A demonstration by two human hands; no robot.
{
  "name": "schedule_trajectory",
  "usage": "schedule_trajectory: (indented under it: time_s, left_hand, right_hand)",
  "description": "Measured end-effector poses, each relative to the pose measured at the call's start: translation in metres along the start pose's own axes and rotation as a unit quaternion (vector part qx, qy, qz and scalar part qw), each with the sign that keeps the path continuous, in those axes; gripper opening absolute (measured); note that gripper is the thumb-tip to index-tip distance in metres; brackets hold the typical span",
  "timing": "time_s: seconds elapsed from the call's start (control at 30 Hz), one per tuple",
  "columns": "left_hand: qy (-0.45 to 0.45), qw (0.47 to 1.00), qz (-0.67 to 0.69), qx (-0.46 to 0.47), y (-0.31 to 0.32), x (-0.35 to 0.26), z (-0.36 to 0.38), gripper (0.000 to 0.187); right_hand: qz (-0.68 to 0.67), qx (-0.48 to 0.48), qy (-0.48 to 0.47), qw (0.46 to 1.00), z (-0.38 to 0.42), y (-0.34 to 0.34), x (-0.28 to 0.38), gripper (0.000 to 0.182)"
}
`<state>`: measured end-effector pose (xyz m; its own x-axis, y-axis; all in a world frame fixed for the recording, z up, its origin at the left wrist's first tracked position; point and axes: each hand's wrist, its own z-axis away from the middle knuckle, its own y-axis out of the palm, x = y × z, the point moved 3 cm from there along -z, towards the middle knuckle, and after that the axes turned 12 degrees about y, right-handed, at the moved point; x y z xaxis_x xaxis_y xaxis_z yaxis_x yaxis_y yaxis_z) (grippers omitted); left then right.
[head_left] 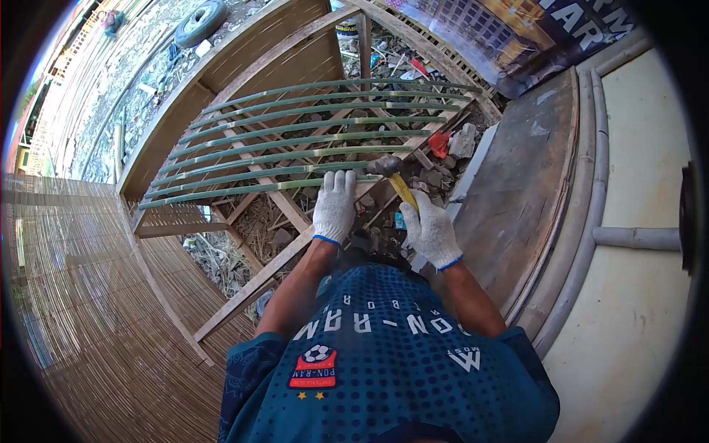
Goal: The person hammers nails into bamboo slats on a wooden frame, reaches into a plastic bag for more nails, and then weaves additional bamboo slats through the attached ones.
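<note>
My left hand (334,208), in a white knit glove, lies over the nearest green bamboo slat (244,191) close to its right end. Its fingers are together and bent over the slat; the thumb is hidden. In my right hand (431,232), gloved the same way, is a hammer (402,189) with a yellow handle. The dark hammer head (385,166) is just above the slat ends, right of my left fingers. Several more bamboo slats lie side by side, spaced apart, across a wooden frame (277,201). Nails, if any, are too small to make out.
Rubble and litter (303,196) show beneath the frame. A brown board (517,177) and bamboo poles (587,184) run along the right. Woven bamboo screening (96,280) is at left, a tyre (201,23) at upper left, and a printed banner (509,37) at the top right.
</note>
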<state>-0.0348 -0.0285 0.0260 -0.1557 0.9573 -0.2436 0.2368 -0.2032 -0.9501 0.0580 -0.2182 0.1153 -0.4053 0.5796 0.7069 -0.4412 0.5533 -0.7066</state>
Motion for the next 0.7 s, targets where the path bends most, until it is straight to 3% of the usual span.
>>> schedule_trajectory:
  time_s: [0.3,0.5,0.7]
  left_hand:
    - [0.001,1.000,-0.015,-0.005,-0.007,-0.003,0.002,0.067]
    - [0.001,1.000,-0.025,-0.006,-0.005,-0.002,0.002,0.074]
    - [0.002,0.999,-0.038,-0.015,0.002,0.000,0.004,0.052]
  right_hand:
    - [0.040,-0.021,-0.038,0.998,-0.004,-0.001,0.007,0.031]
    - [0.184,0.067,0.008,0.981,-0.014,0.007,0.004,0.030]
    - [-0.008,-0.056,-0.106,0.993,-0.008,-0.018,0.051,0.025]
